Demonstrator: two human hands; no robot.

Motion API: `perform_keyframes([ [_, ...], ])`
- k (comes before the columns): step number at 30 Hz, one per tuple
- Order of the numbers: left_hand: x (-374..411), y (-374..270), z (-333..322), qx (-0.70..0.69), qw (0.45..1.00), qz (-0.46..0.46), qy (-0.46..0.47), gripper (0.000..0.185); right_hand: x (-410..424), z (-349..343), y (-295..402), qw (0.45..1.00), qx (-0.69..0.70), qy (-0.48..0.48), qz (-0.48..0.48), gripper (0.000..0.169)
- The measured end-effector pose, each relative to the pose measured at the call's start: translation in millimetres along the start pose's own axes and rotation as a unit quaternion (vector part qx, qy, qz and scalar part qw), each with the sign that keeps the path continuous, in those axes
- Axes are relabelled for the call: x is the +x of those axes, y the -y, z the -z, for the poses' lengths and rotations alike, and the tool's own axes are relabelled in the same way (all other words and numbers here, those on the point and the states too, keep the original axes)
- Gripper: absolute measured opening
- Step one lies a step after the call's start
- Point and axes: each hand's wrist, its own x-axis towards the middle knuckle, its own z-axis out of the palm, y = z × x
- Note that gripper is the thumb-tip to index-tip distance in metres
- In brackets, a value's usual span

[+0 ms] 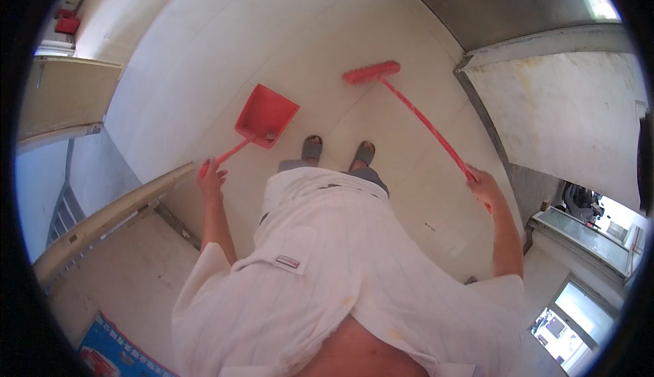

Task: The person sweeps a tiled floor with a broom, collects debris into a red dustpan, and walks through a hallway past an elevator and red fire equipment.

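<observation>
My left hand (pixel 211 177) grips the end of the handle of a red plastic dustpan (pixel 268 114), whose pan lies over the pale floor ahead and left of my feet. A small greyish bit of something is in the pan near the handle. In my right hand (pixel 482 187) is the upper part of the red handle of a broom (pixel 372 73). The broom's red head is on or just above the floor, farther forward and to the right of the dustpan, apart from it. My feet in grey slippers stand between the two tools.
Pale tiled floor (pixel 204 45) spreads ahead. A wooden-looking rail or frame edge (pixel 117 213) runs at the left, with a blue printed sheet (pixel 122 351) bearing writing below it. At the right are a stained white wall (pixel 557 106), a dark panel (pixel 475 4) and window openings (pixel 567 326).
</observation>
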Motion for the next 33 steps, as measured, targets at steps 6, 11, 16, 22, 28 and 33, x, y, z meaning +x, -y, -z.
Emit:
perform_keyframes([
  [6, 1.6, -11.6, -34.1, 0.020, 0.999, -0.014, 0.045, 0.037, 141.3, -40.1, 41.7, 0.977, 0.209, -0.043, 0.027, 0.062],
  [11, -5.0, -28.4, -55.7, 0.060, 0.996, -0.016, 0.069, 0.036, 185.1, -96.4, 52.0, 0.977, 0.212, -0.029, 0.012, 0.067],
  [16, -1.5, -26.6, -59.6, 0.078, 0.993, -0.026, 0.087, 0.034, 59.2, -153.5, 39.6, 0.994, 0.108, 0.012, -0.022, 0.068],
  [22, 10.0, -30.1, -80.5, 0.094, 0.987, -0.045, 0.125, 0.032, -104.4, -168.6, 26.4, 0.991, 0.071, 0.081, -0.085, 0.069],
  [28, 33.4, -32.0, -92.9, 0.126, 0.979, -0.050, 0.153, 0.033, -158.2, -165.8, 4.7, 0.982, 0.176, -0.002, -0.076, 0.064],
  [33, 43.1, -43.7, -98.2, 0.171, 0.967, -0.067, 0.177, 0.033, -144.1, -131.4, 28.6, 0.897, 0.376, 0.021, -0.232, 0.060],
])
